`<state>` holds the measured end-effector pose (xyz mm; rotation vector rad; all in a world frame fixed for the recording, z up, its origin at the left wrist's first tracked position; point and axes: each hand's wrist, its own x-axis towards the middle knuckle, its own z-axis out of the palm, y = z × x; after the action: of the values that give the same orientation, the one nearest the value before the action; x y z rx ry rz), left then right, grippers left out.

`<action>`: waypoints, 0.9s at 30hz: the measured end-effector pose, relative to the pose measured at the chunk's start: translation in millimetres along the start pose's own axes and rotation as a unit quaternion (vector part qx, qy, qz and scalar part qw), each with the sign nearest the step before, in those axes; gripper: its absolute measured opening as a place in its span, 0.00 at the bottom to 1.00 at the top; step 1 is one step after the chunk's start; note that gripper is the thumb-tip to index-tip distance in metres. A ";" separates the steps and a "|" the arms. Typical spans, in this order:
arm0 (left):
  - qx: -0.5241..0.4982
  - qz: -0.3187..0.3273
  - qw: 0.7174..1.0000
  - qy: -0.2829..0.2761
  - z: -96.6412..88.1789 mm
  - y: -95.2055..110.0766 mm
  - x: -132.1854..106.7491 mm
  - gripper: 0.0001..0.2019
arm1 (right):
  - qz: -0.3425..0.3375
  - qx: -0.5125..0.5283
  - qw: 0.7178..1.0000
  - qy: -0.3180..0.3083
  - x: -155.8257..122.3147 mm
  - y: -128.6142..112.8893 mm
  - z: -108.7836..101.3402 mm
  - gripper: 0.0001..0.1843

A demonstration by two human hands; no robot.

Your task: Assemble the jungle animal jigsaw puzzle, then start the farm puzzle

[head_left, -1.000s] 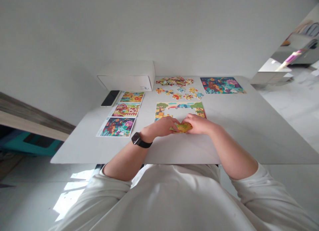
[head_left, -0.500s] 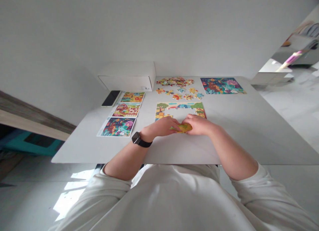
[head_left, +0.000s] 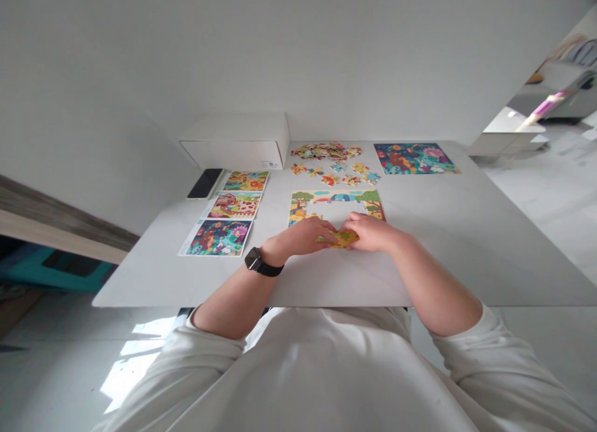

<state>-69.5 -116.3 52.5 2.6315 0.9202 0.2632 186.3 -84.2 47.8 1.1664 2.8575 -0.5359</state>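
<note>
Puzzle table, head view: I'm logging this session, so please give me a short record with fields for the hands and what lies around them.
left hand: fingers on yellow puzzle piece; black watch on wrist
right hand: fingers on same piece
nearest: part-built puzzle, open in the middle
beyond: loose pieces, heap of pieces
left side: three picture cards, phone, white box
far right: colourful picture sheet

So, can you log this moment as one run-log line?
left hand: on yellow jigsaw pieces | right hand: on same pieces | beyond: partly assembled colourful jigsaw border
</note>
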 end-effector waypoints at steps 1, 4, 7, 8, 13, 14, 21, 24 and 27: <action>0.004 -0.001 1.000 0.004 0.9 -0.1 0.4 0.15 | 0.002 0.001 1.000 0.000 0.1 -0.1 0.3 0.24; 0.030 -0.003 1.000 0.004 3.6 0.8 1.6 0.14 | 0.004 0.005 1.000 0.005 0.0 -0.8 0.2 0.23; 0.058 -0.002 0.998 -0.006 5.7 2.9 2.5 0.13 | 0.003 0.021 1.000 0.001 -1.7 -0.3 -2.9 0.22; 0.063 -0.004 0.998 -0.005 6.1 3.5 2.6 0.13 | 0.001 0.031 1.000 -0.001 -2.5 0.7 -4.8 0.23; 0.036 -0.008 0.999 0.011 4.9 -0.8 0.8 0.12 | 0.014 0.052 0.998 0.032 -4.4 8.6 -12.9 0.27; 0.028 -0.010 0.999 0.015 4.2 -3.0 0.2 0.12 | 0.021 0.045 0.998 0.031 -4.0 9.3 -13.4 0.26; 0.052 -0.027 0.998 0.020 10.1 -15.8 -2.3 0.13 | 0.045 0.017 0.999 -0.003 2.3 5.6 -9.6 0.22; 0.056 -0.019 0.998 0.026 9.6 -17.0 -0.6 0.11 | 0.049 0.021 0.999 -0.004 3.1 4.2 -10.4 0.23; 0.028 -0.001 0.999 0.043 -12.1 -18.1 5.9 0.11 | 0.047 0.014 0.999 -0.014 1.8 1.9 -16.8 0.24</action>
<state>-78.7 -96.2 57.3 2.6896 0.9713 0.3586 188.4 -76.4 62.8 1.2795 2.7630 -0.5852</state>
